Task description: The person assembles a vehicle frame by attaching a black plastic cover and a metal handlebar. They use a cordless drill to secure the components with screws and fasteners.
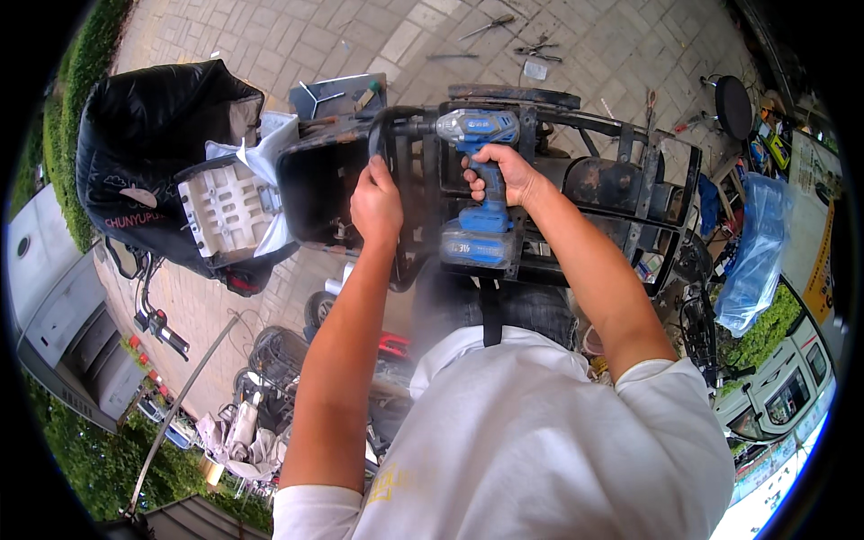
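My right hand [504,175] is wrapped round the grip of a blue and grey cordless impact wrench [484,220], with its battery toward me. The tool lies level, and its nose points left to the upper end of a black curved bar [382,135]. Whether the socket sits on a bolt there is too small to tell. My left hand [376,205] is closed on that bar, thumb up along it and fingers mostly hidden. Both hands are over the black metal frame [630,229] of a stripped vehicle, beside an open black storage box [315,184].
A white ribbed plastic part [229,209] and a black padded cover [162,153] are at the left. Pliers [538,52] and a screwdriver [486,27] lie on the paving beyond the frame. A round black stool [733,108] and blue plastic wrapping [756,243] are at the right.
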`<action>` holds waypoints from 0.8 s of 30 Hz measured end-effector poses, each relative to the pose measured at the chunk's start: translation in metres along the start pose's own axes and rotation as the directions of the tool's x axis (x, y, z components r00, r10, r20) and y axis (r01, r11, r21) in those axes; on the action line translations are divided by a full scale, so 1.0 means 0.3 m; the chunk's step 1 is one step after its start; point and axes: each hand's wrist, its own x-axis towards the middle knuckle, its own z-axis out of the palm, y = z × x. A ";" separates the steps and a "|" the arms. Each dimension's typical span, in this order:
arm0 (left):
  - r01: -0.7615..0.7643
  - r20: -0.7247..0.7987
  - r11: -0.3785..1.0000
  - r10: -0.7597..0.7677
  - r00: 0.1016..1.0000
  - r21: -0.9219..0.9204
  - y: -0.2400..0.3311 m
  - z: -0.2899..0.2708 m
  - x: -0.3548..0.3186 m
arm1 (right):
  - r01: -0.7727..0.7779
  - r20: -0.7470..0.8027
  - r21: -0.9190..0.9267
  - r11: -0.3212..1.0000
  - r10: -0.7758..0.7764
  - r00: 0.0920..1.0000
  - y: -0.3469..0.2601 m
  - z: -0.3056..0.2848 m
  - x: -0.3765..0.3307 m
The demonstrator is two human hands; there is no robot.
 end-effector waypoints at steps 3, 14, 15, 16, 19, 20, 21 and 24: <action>0.000 0.009 1.000 0.000 1.000 0.017 0.001 -0.005 -0.001 | -0.001 0.031 -0.014 1.000 0.001 1.000 -0.008 -0.001 0.009; -0.022 0.006 1.000 0.022 1.000 0.014 0.001 -0.007 -0.001 | 0.003 -0.019 -0.055 0.998 -0.004 1.000 -0.007 -0.016 0.012; -0.029 -0.001 0.999 0.029 1.000 0.018 -0.003 -0.004 0.000 | -0.005 -0.016 -0.042 0.999 0.004 1.000 -0.010 -0.021 0.017; -0.021 0.003 1.000 0.021 1.000 0.018 -0.001 -0.004 -0.001 | -0.014 -0.010 -0.031 0.999 0.014 1.000 -0.012 -0.021 0.020; -0.008 0.010 1.000 0.008 1.000 0.021 0.012 -0.008 -0.007 | 0.029 0.013 -0.080 0.996 -0.028 1.000 0.003 -0.021 0.008; -0.011 0.010 1.000 0.011 1.000 0.022 0.013 -0.009 -0.009 | 0.033 0.012 -0.082 0.996 -0.032 0.999 0.005 -0.013 0.007; -0.014 0.010 1.000 0.013 1.000 0.024 0.014 -0.009 -0.009 | 0.036 0.011 -0.083 0.996 -0.035 0.999 0.005 -0.005 0.008; -0.033 0.015 0.999 0.033 0.999 0.029 -0.010 0.000 0.007 | 0.057 0.003 -0.086 0.995 -0.057 0.998 0.012 -0.005 0.004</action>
